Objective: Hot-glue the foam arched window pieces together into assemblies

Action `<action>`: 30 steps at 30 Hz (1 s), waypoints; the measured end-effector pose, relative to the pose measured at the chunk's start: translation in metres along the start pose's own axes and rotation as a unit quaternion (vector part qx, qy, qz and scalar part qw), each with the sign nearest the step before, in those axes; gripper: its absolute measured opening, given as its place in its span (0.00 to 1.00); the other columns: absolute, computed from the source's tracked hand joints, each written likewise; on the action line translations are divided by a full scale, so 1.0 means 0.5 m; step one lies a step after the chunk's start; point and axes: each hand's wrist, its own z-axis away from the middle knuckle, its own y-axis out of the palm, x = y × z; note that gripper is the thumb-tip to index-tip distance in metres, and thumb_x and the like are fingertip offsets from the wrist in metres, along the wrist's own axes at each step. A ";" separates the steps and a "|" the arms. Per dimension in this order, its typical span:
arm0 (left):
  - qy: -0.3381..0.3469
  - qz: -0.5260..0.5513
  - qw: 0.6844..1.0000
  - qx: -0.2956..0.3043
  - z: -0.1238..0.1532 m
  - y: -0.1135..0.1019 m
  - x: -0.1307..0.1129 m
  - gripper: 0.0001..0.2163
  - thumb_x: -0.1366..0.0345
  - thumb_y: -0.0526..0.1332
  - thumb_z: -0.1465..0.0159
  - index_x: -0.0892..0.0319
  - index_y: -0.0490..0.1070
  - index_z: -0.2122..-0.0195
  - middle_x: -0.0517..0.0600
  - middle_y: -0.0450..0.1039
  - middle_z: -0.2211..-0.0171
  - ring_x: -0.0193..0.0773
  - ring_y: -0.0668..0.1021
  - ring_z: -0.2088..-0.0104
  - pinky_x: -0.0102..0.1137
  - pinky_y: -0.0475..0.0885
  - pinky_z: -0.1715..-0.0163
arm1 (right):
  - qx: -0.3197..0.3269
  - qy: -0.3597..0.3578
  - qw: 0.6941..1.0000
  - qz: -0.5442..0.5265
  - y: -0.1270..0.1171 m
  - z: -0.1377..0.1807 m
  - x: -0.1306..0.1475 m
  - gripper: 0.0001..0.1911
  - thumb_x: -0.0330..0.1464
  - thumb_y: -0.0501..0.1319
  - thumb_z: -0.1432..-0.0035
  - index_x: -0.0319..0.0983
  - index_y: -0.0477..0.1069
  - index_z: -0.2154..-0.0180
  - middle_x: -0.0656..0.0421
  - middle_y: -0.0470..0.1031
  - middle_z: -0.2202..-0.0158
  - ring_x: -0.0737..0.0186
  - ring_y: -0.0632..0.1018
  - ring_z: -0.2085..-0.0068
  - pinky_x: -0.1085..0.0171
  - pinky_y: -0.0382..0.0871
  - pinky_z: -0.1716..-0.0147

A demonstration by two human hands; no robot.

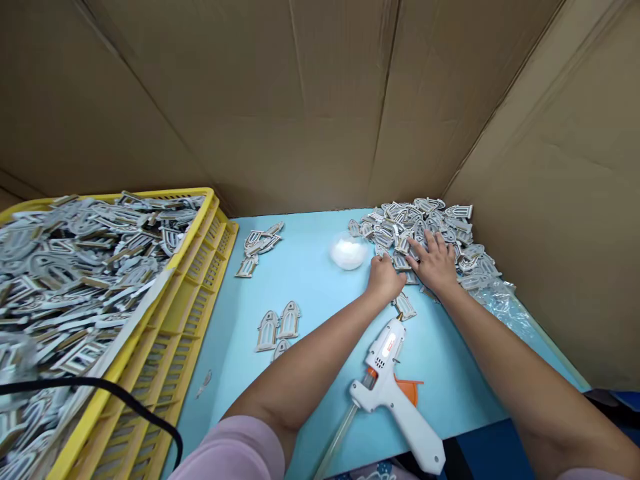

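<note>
A heap of small grey arched window-shaped pieces [425, 223] lies at the far right of the light blue table [310, 293]. My right hand [436, 261] rests flat on the heap's near edge with fingers spread. My left hand [384, 277] sits just left of it with fingers curled at the edge of the heap; what it holds, if anything, is hidden. One loose piece [404, 305] lies just below my hands. A white glue gun [395, 393] with an orange trigger lies between my forearms, nozzle pointing toward the hands.
A yellow crate [195, 280] full of grey pieces fills the left side, a black cable [125, 400] across it. A small white dish [349, 252] sits left of the heap. Loose pieces [277, 325] lie mid-table. Cardboard walls [320, 100] enclose the table; clear plastic [500, 300] lies right.
</note>
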 end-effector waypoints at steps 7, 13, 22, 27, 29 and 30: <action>0.016 0.012 1.000 0.004 -0.085 0.006 -0.030 0.18 0.58 0.62 0.31 0.59 0.69 0.43 0.56 0.70 0.44 0.45 0.77 0.49 0.46 0.76 0.50 | 0.003 0.059 0.998 0.000 -0.002 -0.061 0.004 0.31 0.46 0.59 0.33 0.44 0.59 0.33 0.50 0.49 0.28 0.40 0.55 0.31 0.35 0.52 0.35; 0.048 -0.018 0.998 0.035 -0.084 -0.028 0.000 0.25 0.58 0.63 0.33 0.58 0.63 0.37 0.60 0.61 0.35 0.54 0.68 0.38 0.53 0.67 0.41 | 0.035 0.073 0.996 -0.026 -0.036 -0.115 -0.005 0.31 0.45 0.59 0.33 0.43 0.58 0.33 0.49 0.52 0.30 0.40 0.58 0.32 0.35 0.54 0.36; 0.208 -0.079 0.958 0.181 0.044 -0.057 0.036 0.20 0.56 0.63 0.33 0.57 0.69 0.43 0.56 0.69 0.42 0.46 0.76 0.47 0.46 0.73 0.47 | 0.216 -0.026 0.974 -0.056 -0.116 0.058 -0.033 0.16 0.40 0.61 0.33 0.38 0.72 0.49 0.52 0.73 0.48 0.57 0.76 0.51 0.53 0.74 0.50; 0.226 -0.101 0.956 0.157 0.061 -0.054 0.033 0.17 0.58 0.61 0.31 0.58 0.69 0.44 0.56 0.69 0.43 0.46 0.76 0.47 0.47 0.74 0.48 | 0.238 -0.011 0.970 -0.040 -0.091 0.131 -0.026 0.19 0.39 0.61 0.33 0.37 0.70 0.45 0.51 0.72 0.47 0.55 0.76 0.50 0.50 0.74 0.49; 0.209 -0.107 0.963 0.135 0.069 -0.048 0.027 0.17 0.58 0.61 0.31 0.58 0.70 0.44 0.56 0.70 0.43 0.46 0.76 0.47 0.47 0.74 0.48 | 0.227 -0.013 0.973 -0.047 -0.087 0.126 -0.017 0.20 0.39 0.61 0.33 0.38 0.68 0.42 0.51 0.71 0.45 0.54 0.75 0.47 0.48 0.72 0.47; 0.194 -0.111 0.967 0.122 0.074 -0.044 0.023 0.17 0.58 0.61 0.31 0.58 0.69 0.43 0.56 0.69 0.42 0.46 0.76 0.47 0.47 0.74 0.48 | 0.222 -0.013 0.974 -0.052 -0.087 0.121 -0.011 0.21 0.39 0.60 0.32 0.38 0.67 0.42 0.51 0.71 0.44 0.53 0.75 0.47 0.48 0.72 0.47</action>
